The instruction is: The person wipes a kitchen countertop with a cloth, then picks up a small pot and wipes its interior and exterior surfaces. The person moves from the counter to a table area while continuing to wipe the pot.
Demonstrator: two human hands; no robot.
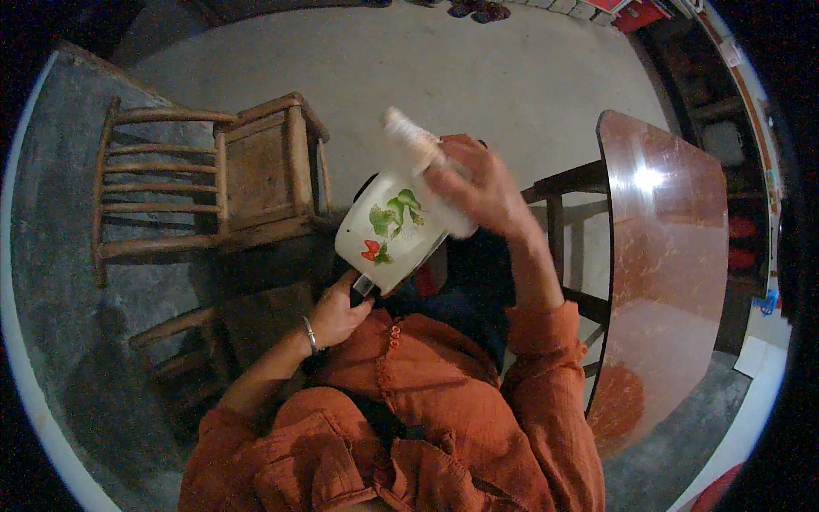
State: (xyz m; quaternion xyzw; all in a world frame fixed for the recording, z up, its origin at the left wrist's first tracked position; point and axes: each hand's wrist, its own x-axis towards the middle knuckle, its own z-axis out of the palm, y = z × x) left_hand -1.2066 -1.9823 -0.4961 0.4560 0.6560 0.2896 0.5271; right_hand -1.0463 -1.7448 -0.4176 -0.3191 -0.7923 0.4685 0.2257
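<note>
A cream saucepan point(356, 235) with a painted red and green fruit-and-leaf pattern is tilted over my lap, its side turned up toward me. My left hand point(339, 311), with a silver bangle at the wrist, is closed around its black handle point(362, 293). At the pan's far right side is my right hand point(479, 189), smeared by motion, its fingers closed on a whitish cloth point(409, 136). One blurred end of the cloth sticks out past the fingers. The pan's inside is hidden from me.
A wooden chair point(264, 171) stands to the left, and another dim wooden seat point(183, 341) is nearer on that side. To the right is a glossy brown table point(665, 247) with dark legs. Shelves point(725, 136) line the far right, and dark shoes point(479, 10) lie at the far edge.
</note>
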